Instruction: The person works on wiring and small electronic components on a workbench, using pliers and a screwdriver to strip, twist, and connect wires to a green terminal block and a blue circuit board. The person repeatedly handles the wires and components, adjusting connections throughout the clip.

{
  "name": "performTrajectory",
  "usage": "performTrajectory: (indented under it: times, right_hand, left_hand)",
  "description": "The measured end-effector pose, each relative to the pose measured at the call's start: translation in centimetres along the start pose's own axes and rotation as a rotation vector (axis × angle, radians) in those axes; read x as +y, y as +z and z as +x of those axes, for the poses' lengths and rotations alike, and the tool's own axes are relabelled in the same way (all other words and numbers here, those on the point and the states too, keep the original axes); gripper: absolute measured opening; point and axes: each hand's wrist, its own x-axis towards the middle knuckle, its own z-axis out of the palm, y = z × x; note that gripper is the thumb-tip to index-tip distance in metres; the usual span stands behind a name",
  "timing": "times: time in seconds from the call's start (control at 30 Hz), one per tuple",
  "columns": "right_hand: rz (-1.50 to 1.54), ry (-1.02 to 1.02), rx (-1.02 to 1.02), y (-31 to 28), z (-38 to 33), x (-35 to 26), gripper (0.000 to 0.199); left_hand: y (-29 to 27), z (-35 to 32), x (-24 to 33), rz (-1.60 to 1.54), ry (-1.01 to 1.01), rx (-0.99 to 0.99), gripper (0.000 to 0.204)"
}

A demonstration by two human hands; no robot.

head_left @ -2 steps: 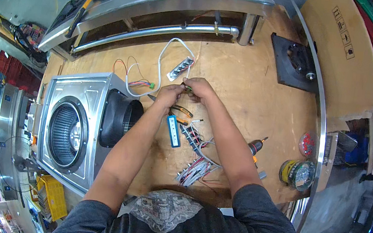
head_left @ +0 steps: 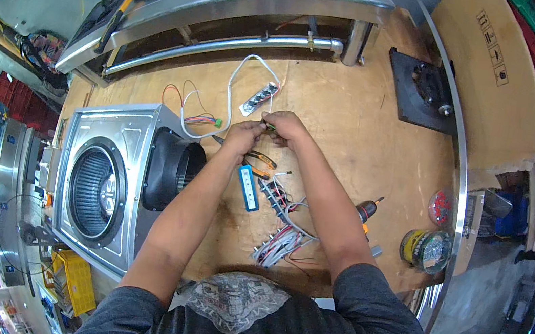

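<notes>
My left hand [head_left: 244,136] and right hand [head_left: 284,128] meet fingertip to fingertip above the wooden board, both closed in a pinch. A thin white wire [head_left: 271,104] runs down into the fingers of my right hand. Something small and greenish shows there; the fingers hide most of it. Just beyond lies a narrow panel with a row of dark knobs or switches [head_left: 259,99], joined to a looping white cable [head_left: 230,86]. Orange-and-black pliers [head_left: 261,160] rest below my left hand, beside a blue-edged white power strip [head_left: 248,188]. Bundled wires on terminal strips [head_left: 278,245] lie between my forearms.
A metal blower housing [head_left: 105,178] stands at left. Colored wires end in a green connector [head_left: 217,122]. Right of my forearm are a power drill [head_left: 367,210], a yellow-labelled tub [head_left: 426,249] and a red container [head_left: 440,206]. A steel frame [head_left: 235,9] spans the far side; a hammer [head_left: 116,19] rests there.
</notes>
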Motion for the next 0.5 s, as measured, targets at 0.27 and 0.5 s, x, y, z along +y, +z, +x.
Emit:
performTrajectory:
  times: [0.27,0.5]
  right_hand:
    - [0.068,-0.035,-0.012,-0.4,-0.4,-1.0,0.021]
    - [0.154,-0.087,-0.064,-0.8,-0.1,-0.2,0.018]
  left_hand:
    - [0.2,0.6,0.5,-0.174,-0.075,-0.004,0.023]
    - [-0.4,1.8,0.1,-0.486,-0.31,-0.205,0.023]
